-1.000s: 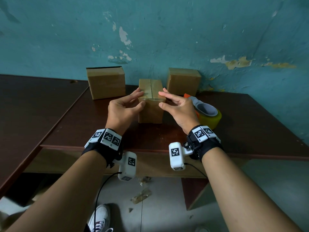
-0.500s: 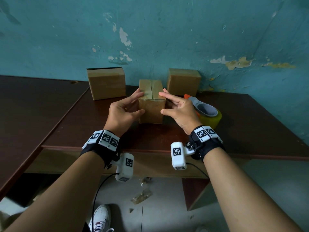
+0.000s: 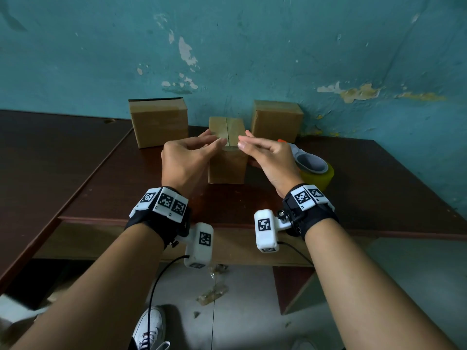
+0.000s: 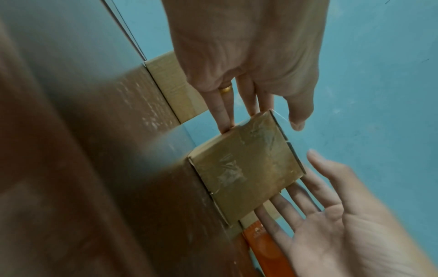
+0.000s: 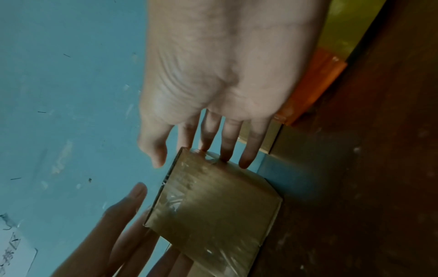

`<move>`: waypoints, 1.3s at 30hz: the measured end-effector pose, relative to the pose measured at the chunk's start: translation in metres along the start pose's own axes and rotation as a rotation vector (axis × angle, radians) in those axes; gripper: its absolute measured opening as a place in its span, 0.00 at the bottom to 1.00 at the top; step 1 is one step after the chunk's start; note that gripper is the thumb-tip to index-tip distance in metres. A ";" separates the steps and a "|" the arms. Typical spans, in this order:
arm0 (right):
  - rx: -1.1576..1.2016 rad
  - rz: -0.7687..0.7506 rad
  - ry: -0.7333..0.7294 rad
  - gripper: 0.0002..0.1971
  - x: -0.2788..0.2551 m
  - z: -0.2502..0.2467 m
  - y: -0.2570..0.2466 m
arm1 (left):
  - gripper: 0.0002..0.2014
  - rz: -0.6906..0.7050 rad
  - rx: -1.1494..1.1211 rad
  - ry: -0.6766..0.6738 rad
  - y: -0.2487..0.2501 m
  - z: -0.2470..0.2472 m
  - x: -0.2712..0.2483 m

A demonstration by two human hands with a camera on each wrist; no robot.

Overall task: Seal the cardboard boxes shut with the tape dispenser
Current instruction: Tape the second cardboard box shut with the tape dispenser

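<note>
A small cardboard box (image 3: pixel 227 168) stands upright mid-table, its top flaps meeting in a seam. My left hand (image 3: pixel 202 146) lies along its left side and my right hand (image 3: pixel 255 145) along its right side. Both hands have straight fingers touching the box walls, and the thumbs hover just above the front top edge. In the left wrist view the left fingers (image 4: pixel 224 114) touch the box (image 4: pixel 246 165) with glossy tape on its face. The right wrist view shows the right fingers (image 5: pixel 227 148) on the same box (image 5: pixel 213 202). The tape dispenser (image 3: pixel 313 170) lies right of my right hand.
Two more cardboard boxes stand against the teal wall: one back left (image 3: pixel 159 122), one back right (image 3: pixel 276 121). The dark wooden table (image 3: pixel 379 193) adjoins a second table (image 3: pixel 50 152) on the left. Tape scraps lie on the floor (image 3: pixel 212 294) below.
Both thumbs have come off the box's front face and risen to its top edge. The hands have moved up slightly while the fingers stay against the sides. The box has stayed in place.
</note>
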State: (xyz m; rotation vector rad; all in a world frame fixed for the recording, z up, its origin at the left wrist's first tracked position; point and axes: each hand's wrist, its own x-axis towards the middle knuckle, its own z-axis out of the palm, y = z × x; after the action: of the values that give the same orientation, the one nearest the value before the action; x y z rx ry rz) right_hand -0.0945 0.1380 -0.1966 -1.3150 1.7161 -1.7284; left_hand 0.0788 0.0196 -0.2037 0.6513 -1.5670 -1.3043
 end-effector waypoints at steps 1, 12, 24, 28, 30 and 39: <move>0.001 -0.001 -0.003 0.15 0.000 0.000 0.001 | 0.20 0.011 -0.001 0.003 -0.001 0.000 -0.001; -0.008 -0.004 -0.018 0.19 0.000 -0.002 0.004 | 0.21 -0.004 -0.054 -0.116 -0.014 -0.011 0.001; -0.002 -0.001 -0.046 0.19 0.001 -0.002 0.008 | 0.20 0.060 -0.041 -0.167 -0.017 -0.016 0.001; 0.026 0.014 -0.049 0.19 0.002 -0.003 0.007 | 0.19 0.068 -0.059 -0.174 -0.016 -0.015 0.000; 0.045 0.023 -0.056 0.19 0.002 -0.003 0.007 | 0.18 0.061 -0.077 -0.180 -0.015 -0.015 0.000; -0.053 -0.003 -0.026 0.21 0.000 -0.003 0.001 | 0.28 0.033 0.004 0.013 -0.011 0.003 -0.008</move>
State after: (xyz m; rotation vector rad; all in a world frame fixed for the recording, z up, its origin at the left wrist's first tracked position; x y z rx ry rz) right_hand -0.0969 0.1396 -0.1974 -1.3572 1.7574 -1.6713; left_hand 0.0776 0.0245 -0.2167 0.6328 -1.5634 -1.2706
